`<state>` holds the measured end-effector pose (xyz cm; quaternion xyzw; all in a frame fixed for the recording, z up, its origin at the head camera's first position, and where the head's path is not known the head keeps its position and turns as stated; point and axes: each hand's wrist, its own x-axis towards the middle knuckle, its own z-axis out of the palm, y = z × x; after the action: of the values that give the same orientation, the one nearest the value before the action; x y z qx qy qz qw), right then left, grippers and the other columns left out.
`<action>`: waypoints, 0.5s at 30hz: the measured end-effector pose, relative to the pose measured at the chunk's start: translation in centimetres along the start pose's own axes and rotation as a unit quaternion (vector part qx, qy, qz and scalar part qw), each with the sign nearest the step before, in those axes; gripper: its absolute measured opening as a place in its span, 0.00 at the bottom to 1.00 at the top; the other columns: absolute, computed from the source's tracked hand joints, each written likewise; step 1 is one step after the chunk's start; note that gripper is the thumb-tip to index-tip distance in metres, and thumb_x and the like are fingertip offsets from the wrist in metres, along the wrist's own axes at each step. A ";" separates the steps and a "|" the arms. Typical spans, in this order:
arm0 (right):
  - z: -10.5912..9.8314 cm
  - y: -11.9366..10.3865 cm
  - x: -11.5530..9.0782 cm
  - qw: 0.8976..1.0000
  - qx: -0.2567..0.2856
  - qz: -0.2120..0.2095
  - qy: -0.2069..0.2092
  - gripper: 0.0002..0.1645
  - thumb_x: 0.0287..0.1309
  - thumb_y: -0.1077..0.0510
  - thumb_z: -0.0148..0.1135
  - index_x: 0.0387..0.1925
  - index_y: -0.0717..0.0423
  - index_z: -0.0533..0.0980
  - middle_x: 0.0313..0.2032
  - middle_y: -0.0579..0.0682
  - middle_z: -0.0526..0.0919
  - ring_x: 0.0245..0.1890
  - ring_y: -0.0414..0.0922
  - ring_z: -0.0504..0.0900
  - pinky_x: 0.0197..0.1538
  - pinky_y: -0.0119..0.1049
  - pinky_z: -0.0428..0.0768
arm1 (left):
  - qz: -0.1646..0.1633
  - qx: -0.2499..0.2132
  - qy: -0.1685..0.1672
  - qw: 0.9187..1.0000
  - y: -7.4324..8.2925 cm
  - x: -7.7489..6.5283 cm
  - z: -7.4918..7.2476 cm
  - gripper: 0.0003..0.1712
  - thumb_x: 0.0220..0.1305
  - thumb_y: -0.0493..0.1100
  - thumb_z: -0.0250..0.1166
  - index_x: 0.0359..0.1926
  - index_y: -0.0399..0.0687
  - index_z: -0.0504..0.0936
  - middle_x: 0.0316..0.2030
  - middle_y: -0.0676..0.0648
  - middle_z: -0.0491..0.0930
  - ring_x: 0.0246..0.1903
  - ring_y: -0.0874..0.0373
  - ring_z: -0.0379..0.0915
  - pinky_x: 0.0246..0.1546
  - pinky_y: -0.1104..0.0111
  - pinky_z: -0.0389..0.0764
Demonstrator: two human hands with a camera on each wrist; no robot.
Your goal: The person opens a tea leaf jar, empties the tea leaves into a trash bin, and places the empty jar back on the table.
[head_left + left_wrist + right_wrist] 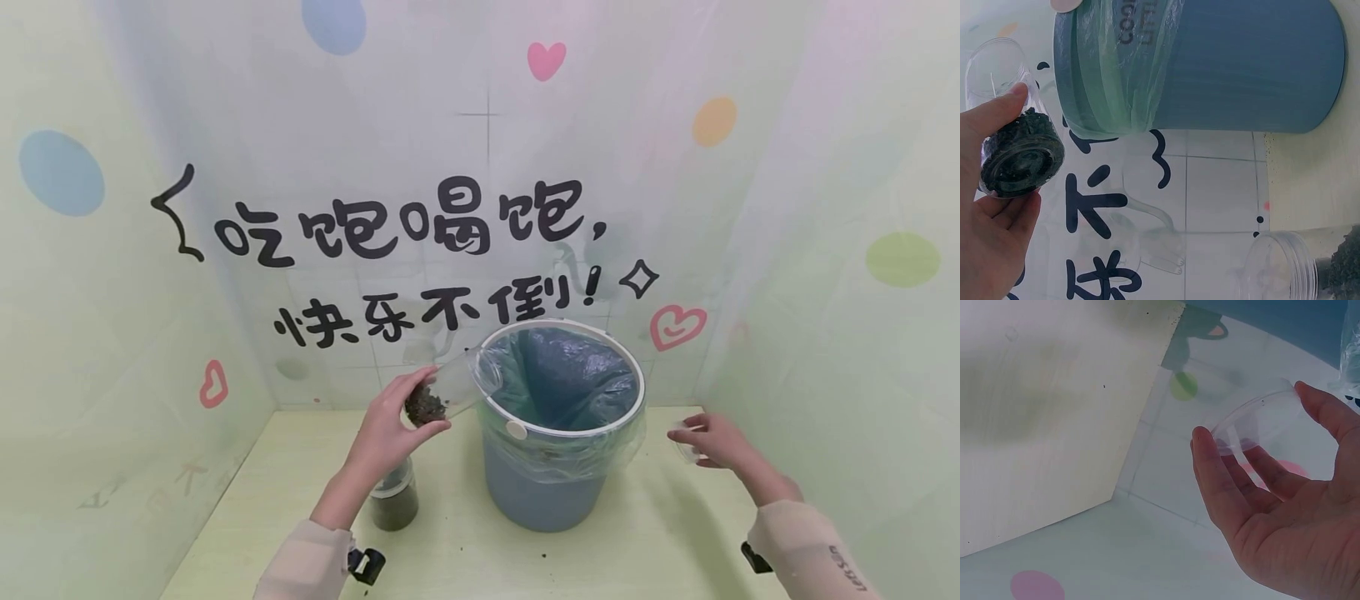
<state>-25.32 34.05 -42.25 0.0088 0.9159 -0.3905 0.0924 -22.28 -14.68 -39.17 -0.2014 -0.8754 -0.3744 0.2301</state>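
Observation:
My left hand (pixel 382 437) grips a clear plastic jar (pixel 467 377) around its lower part. The jar is tilted, its mouth at the left rim of a blue bin (pixel 540 496). Dark, dry leaf-like bits (pixel 426 406) lie in its bottom end. A clear bag (pixel 551 454) lines the bin and hangs over its white rim. To the right of the bin, my right hand (pixel 720 442) holds a thin, clear round lid (pixel 1260 419) by its edge, between thumb and fingers. Below my left hand stands a second clear jar (pixel 395 504) with dark contents, partly hidden by the wrist.
The bin stands on a pale yellow table (pixel 465 575) with a few dark crumbs on it. Behind and at the sides hang printed curtain-like walls (pixel 420 108) with black writing, hearts and coloured dots.

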 end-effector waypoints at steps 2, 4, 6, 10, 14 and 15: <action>0.3 0.3 0.1 1.000 -0.004 0.001 0.003 0.40 0.67 0.49 0.60 0.61 0.82 0.63 0.57 0.80 0.71 0.47 0.62 0.82 0.43 0.45 0.88 | 0.001 0.001 0.001 1.000 0.0 0.0 0.0 0.45 0.48 0.46 0.80 0.68 0.50 0.72 0.57 0.45 0.80 0.59 0.48 0.76 0.61 0.50 0.78; 0.7 0.6 0.2 1.000 -0.007 0.002 0.003 0.40 0.66 0.50 0.61 0.60 0.83 0.63 0.57 0.81 0.71 0.47 0.62 0.82 0.42 0.44 0.88 | 0.001 0.003 0.001 1.000 -0.1 0.0 0.0 0.45 0.48 0.47 0.80 0.68 0.49 0.72 0.57 0.45 0.80 0.59 0.48 0.76 0.61 0.50 0.78; 1.1 0.8 0.2 1.000 -0.009 0.003 0.002 0.40 0.65 0.50 0.61 0.60 0.83 0.63 0.56 0.81 0.71 0.47 0.64 0.82 0.41 0.43 0.88 | 0.002 0.004 0.002 1.000 -0.1 0.0 0.0 0.45 0.48 0.47 0.80 0.68 0.49 0.72 0.57 0.45 0.80 0.59 0.47 0.77 0.61 0.50 0.78; 1.9 1.1 0.5 1.000 -0.013 0.010 0.000 0.40 0.64 0.51 0.62 0.59 0.83 0.63 0.56 0.81 0.71 0.48 0.67 0.81 0.40 0.42 0.88 | 0.000 0.007 0.000 1.000 -0.1 0.2 -0.1 0.46 0.48 0.47 0.80 0.68 0.50 0.72 0.57 0.45 0.80 0.58 0.48 0.77 0.61 0.50 0.78; 2.8 1.7 1.0 1.000 -0.016 0.019 0.004 0.39 0.62 0.51 0.64 0.59 0.82 0.64 0.55 0.81 0.72 0.49 0.66 0.80 0.40 0.44 0.88 | -0.003 0.006 -0.001 1.000 -0.1 0.4 -0.3 0.45 0.48 0.47 0.80 0.68 0.50 0.72 0.56 0.45 0.80 0.58 0.48 0.77 0.60 0.50 0.79; 3.1 1.9 1.2 1.000 -0.018 0.019 0.005 0.39 0.62 0.51 0.65 0.58 0.82 0.64 0.54 0.81 0.72 0.49 0.67 0.80 0.40 0.44 0.88 | -0.003 0.006 -0.001 1.000 -0.1 0.4 -0.3 0.45 0.48 0.47 0.80 0.68 0.51 0.72 0.56 0.45 0.80 0.58 0.48 0.77 0.60 0.50 0.79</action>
<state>-25.80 33.13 -45.89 0.0266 0.9229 -0.3720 0.0958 -22.57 -14.88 -38.78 -0.1974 -0.8785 -0.3698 0.2291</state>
